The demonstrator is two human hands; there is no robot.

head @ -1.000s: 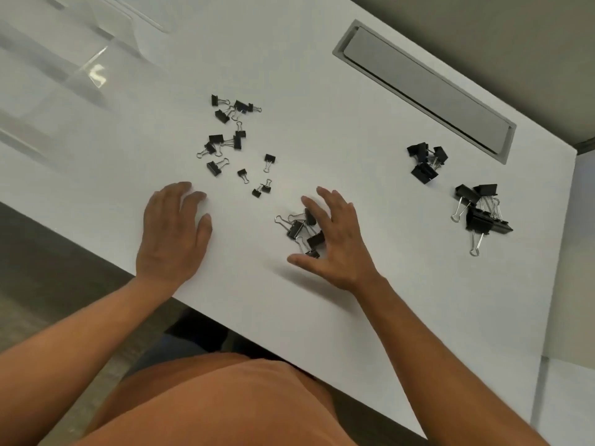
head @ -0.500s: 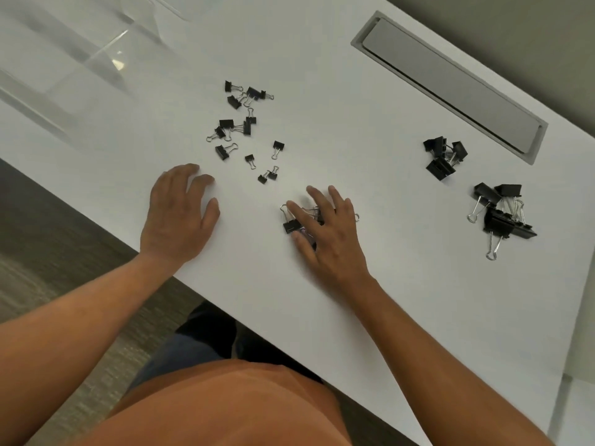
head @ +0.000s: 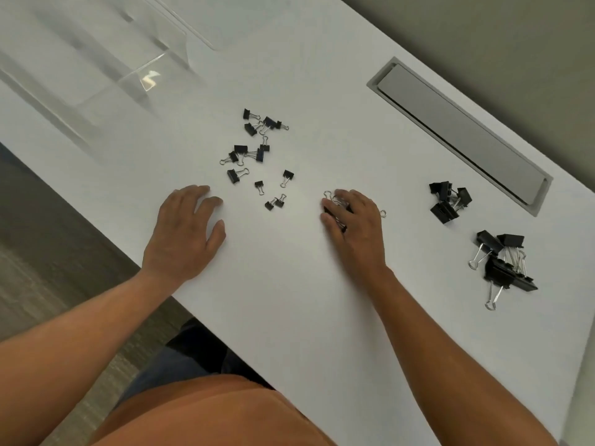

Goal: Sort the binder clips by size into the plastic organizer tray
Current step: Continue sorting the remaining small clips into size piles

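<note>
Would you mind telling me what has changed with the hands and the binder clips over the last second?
The right hand, spread open beside a small cluster of binder clips a second ago, has closed its fingers over them and now covers most of the cluster. The left hand stays flat on the white table. The scattered small clips and the large clips have not moved.

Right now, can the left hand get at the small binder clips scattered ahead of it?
Probably yes: the left hand lies flat and empty on the table, and the small binder clips lie just ahead with nothing between.
</note>
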